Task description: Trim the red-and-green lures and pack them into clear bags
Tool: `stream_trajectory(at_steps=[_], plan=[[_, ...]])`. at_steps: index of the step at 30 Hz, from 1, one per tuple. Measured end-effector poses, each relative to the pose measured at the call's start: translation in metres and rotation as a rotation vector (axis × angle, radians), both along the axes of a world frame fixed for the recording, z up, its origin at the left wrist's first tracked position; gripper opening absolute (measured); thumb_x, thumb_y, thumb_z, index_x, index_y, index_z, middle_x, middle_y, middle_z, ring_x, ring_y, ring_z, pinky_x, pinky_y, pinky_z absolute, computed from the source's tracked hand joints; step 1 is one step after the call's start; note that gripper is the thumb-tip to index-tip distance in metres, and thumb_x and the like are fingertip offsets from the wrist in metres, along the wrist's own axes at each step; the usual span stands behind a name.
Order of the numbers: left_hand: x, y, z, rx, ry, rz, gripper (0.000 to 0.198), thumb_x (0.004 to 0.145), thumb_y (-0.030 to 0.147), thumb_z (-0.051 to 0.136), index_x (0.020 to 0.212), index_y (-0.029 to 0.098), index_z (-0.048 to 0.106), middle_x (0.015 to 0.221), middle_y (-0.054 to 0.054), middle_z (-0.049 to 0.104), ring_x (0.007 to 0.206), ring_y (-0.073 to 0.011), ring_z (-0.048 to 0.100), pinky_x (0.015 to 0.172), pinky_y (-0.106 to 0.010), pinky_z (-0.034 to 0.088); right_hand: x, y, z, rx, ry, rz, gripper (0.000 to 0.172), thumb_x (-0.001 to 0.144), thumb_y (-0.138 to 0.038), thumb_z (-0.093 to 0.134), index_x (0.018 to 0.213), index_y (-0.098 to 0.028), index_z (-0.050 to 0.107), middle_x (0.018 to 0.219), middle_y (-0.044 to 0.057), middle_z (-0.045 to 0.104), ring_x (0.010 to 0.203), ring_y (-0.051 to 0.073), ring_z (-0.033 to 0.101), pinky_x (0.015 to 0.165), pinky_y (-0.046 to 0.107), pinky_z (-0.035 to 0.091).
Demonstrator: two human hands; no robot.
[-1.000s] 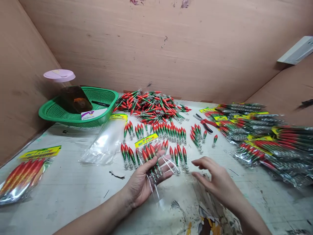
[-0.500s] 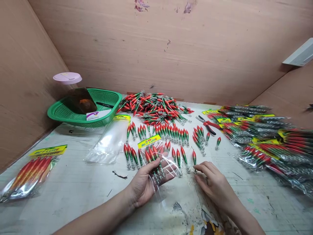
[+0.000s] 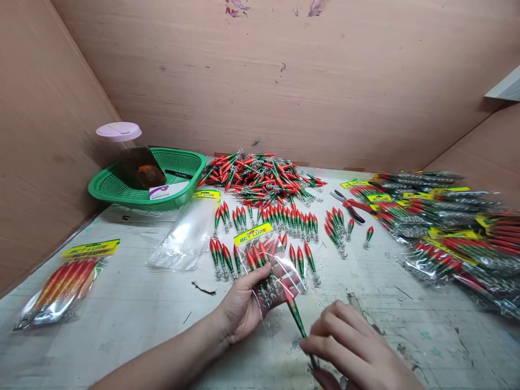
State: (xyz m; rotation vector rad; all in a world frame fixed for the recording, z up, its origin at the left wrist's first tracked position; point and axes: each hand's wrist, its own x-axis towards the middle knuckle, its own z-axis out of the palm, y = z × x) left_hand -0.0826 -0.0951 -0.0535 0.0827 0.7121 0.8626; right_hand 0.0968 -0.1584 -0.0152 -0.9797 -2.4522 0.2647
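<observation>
My left hand [image 3: 249,298] is closed on a clear plastic bag [image 3: 254,234] with a yellow header, its thumb pressing over the red and green lures inside. Between the fingers of my right hand [image 3: 345,346] is a single fishing lure [image 3: 297,314], held near its hooked end. Its red tip points up and left, close to the bag's lower right side. Just beyond the bag, several loose lures [image 3: 300,260] lie in short rows. The fingertips of my right hand are partly hidden low in the picture.
Behind the rows is a heap of lures [image 3: 264,176]. Pliers [image 3: 349,206] and filled bags [image 3: 439,238] lie to the right. Flat empty bags [image 3: 179,238], a green basket [image 3: 190,189] and a bag of orange lures [image 3: 67,287] are on the left.
My right hand has picked up a lure from the right end of the front row and brought it nearer, towards the bag. My left hand still holds the bag in nearly the same place.
</observation>
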Motion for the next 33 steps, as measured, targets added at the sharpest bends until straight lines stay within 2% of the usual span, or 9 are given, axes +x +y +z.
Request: stream_trajectory(at_steps=[4,8,15,19,22,26,33], plan=[[0.002,-0.001,-0.002,-0.012,0.013,0.01,0.029,0.086,0.018,0.055,0.112,0.006,0.062,0.093,-0.014,0.073,0.087,-0.0238,0.07,0.082,-0.037,0.055,-0.009,0.008,-0.014,0.237,-0.039,-0.16,0.021,0.086,-0.008,0.049,0.102,-0.013,0.062,0.091,0.009,0.068,0.082,0.021,0.056,0.073,0.035,0.046],[0.001,0.001,-0.004,0.01,-0.025,0.015,0.032,0.086,0.019,0.055,0.116,0.009,0.06,0.101,-0.014,0.072,0.091,-0.0247,0.069,0.084,-0.039,0.054,-0.013,0.006,-0.022,0.31,-0.015,-0.213,0.02,0.082,-0.004,0.053,0.098,-0.011,0.063,0.106,0.015,0.065,0.094,0.027,0.053,0.079,0.041,0.045],[0.0,-0.001,-0.004,0.017,-0.04,0.003,0.039,0.084,0.017,0.057,0.122,0.01,0.056,0.107,-0.016,0.07,0.094,-0.0255,0.069,0.089,-0.041,0.052,-0.022,0.011,-0.021,0.292,0.092,-0.34,0.012,0.084,-0.009,0.059,0.094,-0.015,0.061,0.086,0.01,0.06,0.079,0.02,0.051,0.069,0.035,0.043],[0.001,-0.002,-0.004,0.011,-0.038,0.007,0.039,0.084,0.017,0.058,0.121,0.009,0.057,0.107,-0.017,0.07,0.093,-0.0255,0.069,0.089,-0.04,0.052,-0.023,0.012,-0.019,0.282,0.114,-0.344,0.008,0.083,-0.012,0.06,0.091,-0.015,0.061,0.083,0.009,0.057,0.076,0.019,0.052,0.065,0.033,0.041],[0.002,-0.002,-0.004,0.001,-0.022,0.007,0.038,0.084,0.017,0.058,0.121,0.009,0.057,0.103,-0.016,0.071,0.091,-0.0248,0.069,0.087,-0.038,0.053,-0.028,0.013,-0.02,0.332,0.114,-0.326,0.006,0.082,-0.014,0.061,0.088,-0.014,0.062,0.078,0.008,0.056,0.072,0.019,0.051,0.064,0.033,0.04],[0.003,-0.002,-0.005,0.003,0.006,0.007,0.035,0.083,0.016,0.057,0.118,0.009,0.059,0.096,-0.014,0.073,0.089,-0.025,0.07,0.082,-0.037,0.055,-0.032,0.013,-0.023,0.394,0.123,-0.381,0.005,0.082,-0.01,0.06,0.085,-0.014,0.061,0.074,0.006,0.055,0.07,0.018,0.048,0.064,0.033,0.039],[0.002,-0.003,-0.004,0.042,0.027,0.001,0.027,0.082,0.019,0.06,0.107,0.01,0.065,0.098,-0.013,0.073,0.086,-0.0235,0.07,0.078,-0.034,0.056,-0.032,0.013,-0.026,0.394,0.184,-0.417,0.006,0.08,-0.009,0.063,0.083,-0.013,0.061,0.07,0.005,0.055,0.068,0.016,0.048,0.063,0.032,0.038]])
